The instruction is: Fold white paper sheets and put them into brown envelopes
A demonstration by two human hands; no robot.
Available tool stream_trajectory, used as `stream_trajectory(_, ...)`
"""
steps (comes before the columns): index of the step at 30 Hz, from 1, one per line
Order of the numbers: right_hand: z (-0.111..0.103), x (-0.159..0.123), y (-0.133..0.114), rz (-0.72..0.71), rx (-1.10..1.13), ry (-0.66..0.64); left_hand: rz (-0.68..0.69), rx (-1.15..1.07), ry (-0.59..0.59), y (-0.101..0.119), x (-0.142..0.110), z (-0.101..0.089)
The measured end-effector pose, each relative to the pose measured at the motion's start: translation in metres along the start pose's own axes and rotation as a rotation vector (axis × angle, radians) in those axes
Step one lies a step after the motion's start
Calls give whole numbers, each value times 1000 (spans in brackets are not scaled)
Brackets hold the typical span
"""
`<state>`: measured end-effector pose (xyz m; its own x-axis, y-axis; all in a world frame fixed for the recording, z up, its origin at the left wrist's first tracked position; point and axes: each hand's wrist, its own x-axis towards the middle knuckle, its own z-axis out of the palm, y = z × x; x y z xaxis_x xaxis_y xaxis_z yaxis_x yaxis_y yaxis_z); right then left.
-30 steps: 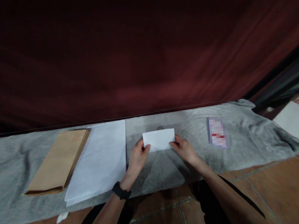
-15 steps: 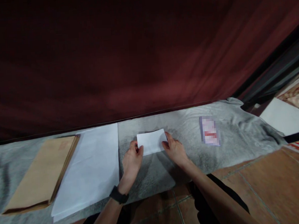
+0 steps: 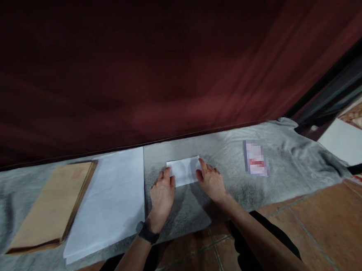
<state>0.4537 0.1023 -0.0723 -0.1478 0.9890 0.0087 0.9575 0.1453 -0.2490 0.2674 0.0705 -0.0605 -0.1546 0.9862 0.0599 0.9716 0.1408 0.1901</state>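
A small white rectangle of paper point(image 3: 185, 171), seemingly folded, lies flat on a grey fleecy cloth in front of me. My left hand point(image 3: 162, 193), with a dark watch point(image 3: 147, 233) on its wrist, rests at the paper's left end, index finger and thumb on its edge. At the opposite end, my right hand point(image 3: 212, 183) touches the paper with its index finger near the far corner and its thumb lower down. The fingers of both hands are apart and laid on the paper rather than wrapped round it.
Left of my hands lie large white sheets point(image 3: 111, 198) and a stack of brown envelopes point(image 3: 50, 210). A blurred purple-and-white packet point(image 3: 256, 158) is to the right on the grey cloth point(image 3: 282, 161). A dark red curtain point(image 3: 165, 91) hangs behind; tiled floor point(image 3: 335, 219) is below.
The white paper has gone from being held up between both hands to lying flat on the cloth. My left fingers have opened from their pinch and moved onto its top.
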Motion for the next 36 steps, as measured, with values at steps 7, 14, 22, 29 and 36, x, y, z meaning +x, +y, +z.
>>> stream_trajectory(7,-1,-1,0,-38,-44,4,389,10,156,9,-4,16)
stream_trajectory(14,0,-1,1,-59,-97,-2,596,-44,50,21,-17,35)
stream_trajectory(22,2,-5,8,-70,-133,53,589,-25,55,16,-20,40)
stream_trajectory(29,2,-6,15,-64,-91,102,591,-15,54,17,-21,38)
stream_trajectory(36,16,-5,7,-439,210,110,590,13,25,20,-21,38)
